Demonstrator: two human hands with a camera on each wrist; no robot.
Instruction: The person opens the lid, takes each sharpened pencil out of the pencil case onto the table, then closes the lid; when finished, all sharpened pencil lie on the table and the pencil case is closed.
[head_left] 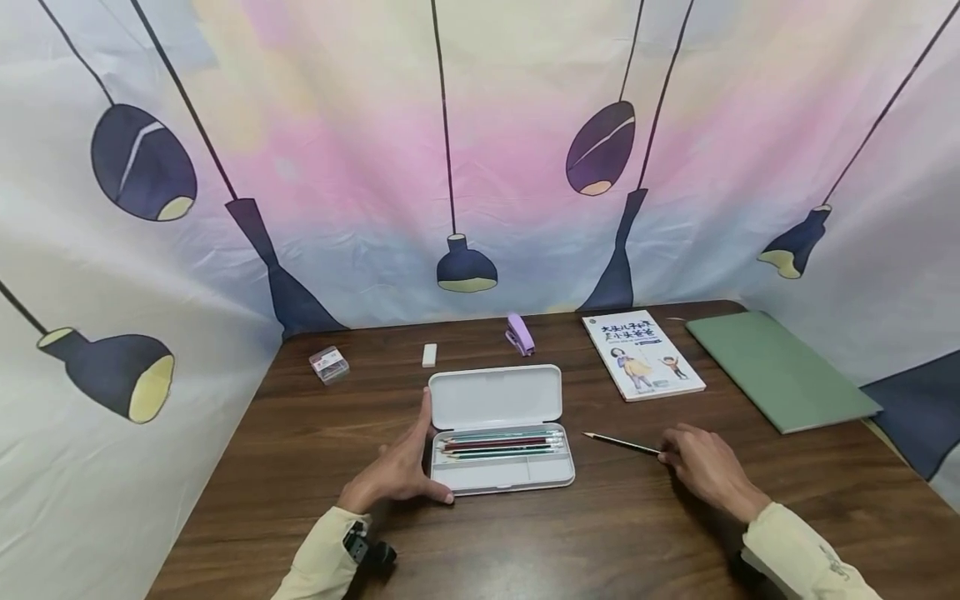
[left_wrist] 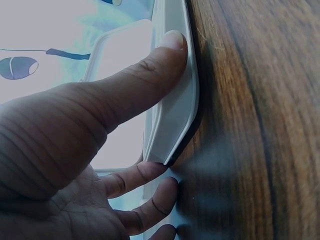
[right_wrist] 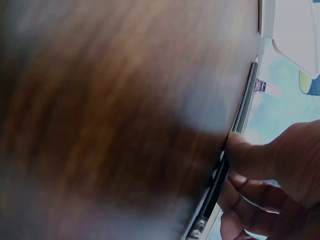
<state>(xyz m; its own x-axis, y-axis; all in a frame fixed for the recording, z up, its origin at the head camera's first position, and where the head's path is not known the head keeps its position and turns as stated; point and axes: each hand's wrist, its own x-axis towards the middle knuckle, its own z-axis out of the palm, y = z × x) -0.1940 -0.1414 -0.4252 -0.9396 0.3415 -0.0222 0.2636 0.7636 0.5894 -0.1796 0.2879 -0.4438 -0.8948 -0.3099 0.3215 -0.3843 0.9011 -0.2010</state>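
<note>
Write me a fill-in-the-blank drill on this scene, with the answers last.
1. The right hand pinches a dark ____, its sharpened tip towards the case.
2. The left hand touches that white case, whose lid is ____.
3. A purple ____ sits between the eraser and the book.
4. In the head view, the flat green item lies to the book's ____.

Missing words: pencil; open; stapler; right.

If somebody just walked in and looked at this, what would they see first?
Probably the big pastel cloth behind the table, with its pictures of dark hanging lamps. Next, maybe the open white pencil case on the table, with pencils inside and the person's left hand touching it. To its right, the right hand pinches a dark pencil, tip towards the case.
</note>
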